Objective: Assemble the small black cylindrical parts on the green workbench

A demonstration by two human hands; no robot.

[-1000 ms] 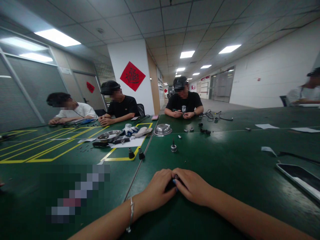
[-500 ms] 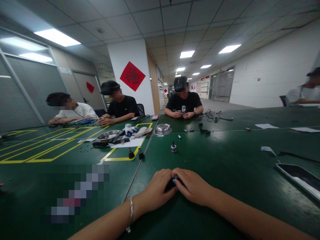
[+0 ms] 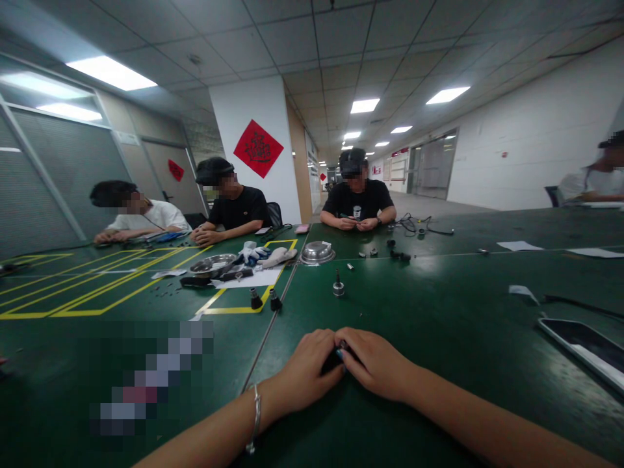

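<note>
My left hand (image 3: 313,364) and my right hand (image 3: 374,363) meet at the fingertips, low over the green table (image 3: 439,325). Between the fingers a sliver of a small dark metallic part (image 3: 343,344) shows; most of it is covered, so its kind is unclear. Both hands are closed around it. Beyond them a silver metal fitting with a thin upright stem (image 3: 338,286) stands on the table. To its left are two dark tapered fittings with threaded metal tops, one (image 3: 255,299) beside the other (image 3: 275,300).
Across the table a person in black (image 3: 358,201) handles small parts. Left of centre lie metal bowls (image 3: 318,252), gloves (image 3: 277,257) and paper. A phone-like device (image 3: 582,351) lies at right, near a dark cable (image 3: 585,302). Two more people sit at far left.
</note>
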